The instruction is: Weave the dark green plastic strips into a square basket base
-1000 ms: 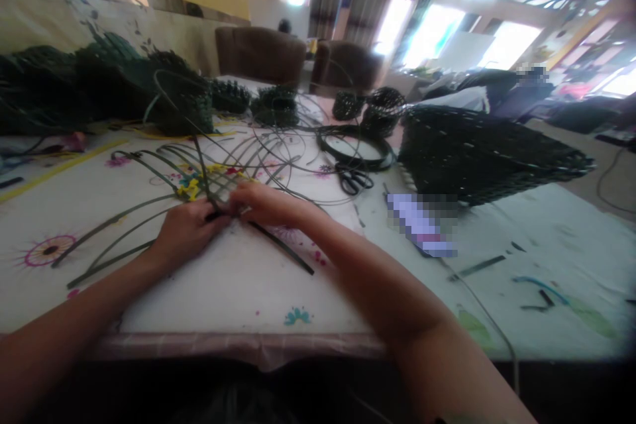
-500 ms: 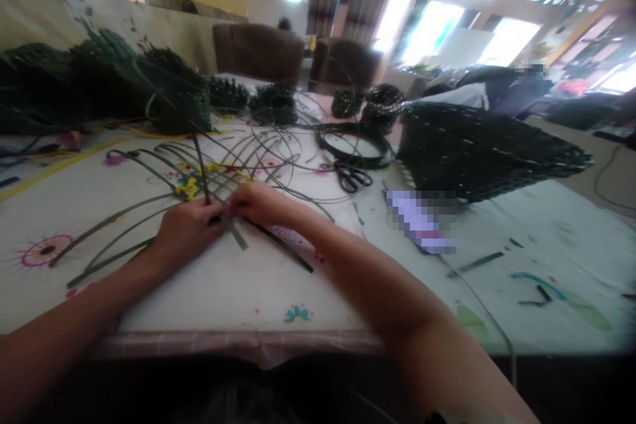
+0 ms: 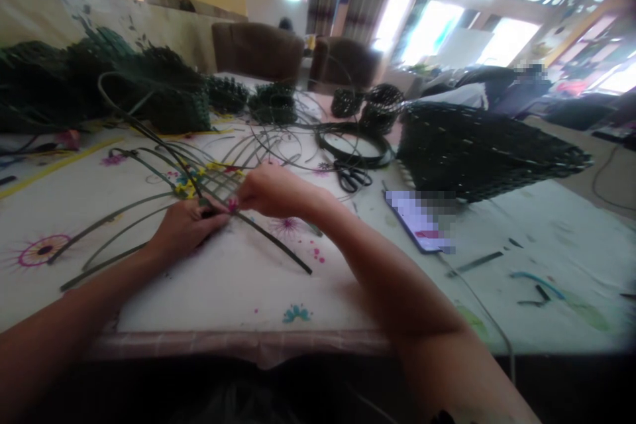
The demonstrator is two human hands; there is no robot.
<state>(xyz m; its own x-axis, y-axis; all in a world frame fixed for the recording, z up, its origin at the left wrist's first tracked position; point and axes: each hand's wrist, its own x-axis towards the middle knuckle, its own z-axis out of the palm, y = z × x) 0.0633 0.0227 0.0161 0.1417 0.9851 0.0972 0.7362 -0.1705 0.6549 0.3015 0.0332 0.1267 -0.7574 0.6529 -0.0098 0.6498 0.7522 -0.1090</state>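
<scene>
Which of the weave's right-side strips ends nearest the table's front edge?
The long dark strip slanting past the pink starburst; the others there end farther back.

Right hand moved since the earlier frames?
Yes: slightly up and right in the picture, nearer the scissors, which haven't moved. That's the right hand.

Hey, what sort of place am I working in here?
Probably a basket-weaving workshop: a big dark woven piece, long flat strips and a pair of scissors are spread about the table.
</scene>
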